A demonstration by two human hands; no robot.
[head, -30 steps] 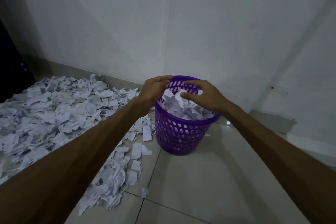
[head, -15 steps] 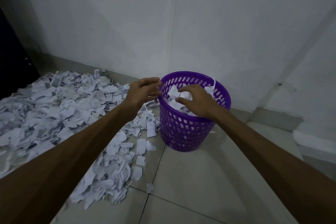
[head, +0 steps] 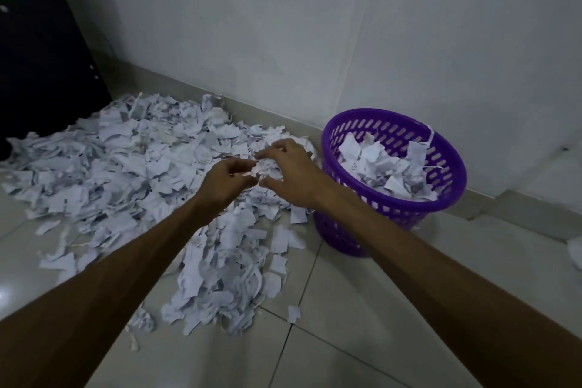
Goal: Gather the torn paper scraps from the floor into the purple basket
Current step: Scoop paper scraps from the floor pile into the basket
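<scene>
Both hands moved from purple basket (head: pixel 393 198) to paper scraps (head: pixel 126 167), left hand (head: pixel 225 181) and right hand (head: pixel 291 172) fingers spread, empty, writing illegible

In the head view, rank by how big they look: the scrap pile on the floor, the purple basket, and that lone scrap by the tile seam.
1. scrap pile
2. purple basket
3. lone scrap

The order is clear despite differing nearness.

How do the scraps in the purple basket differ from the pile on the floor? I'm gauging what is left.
The scraps in the basket form a compact heap held by the purple basket; the floor pile sprawls loose and wide over the tiles. The basket heap is far smaller. Both hands, left hand and right hand, hover over the floor pile, not the basket. Both are white torn paper.
</scene>
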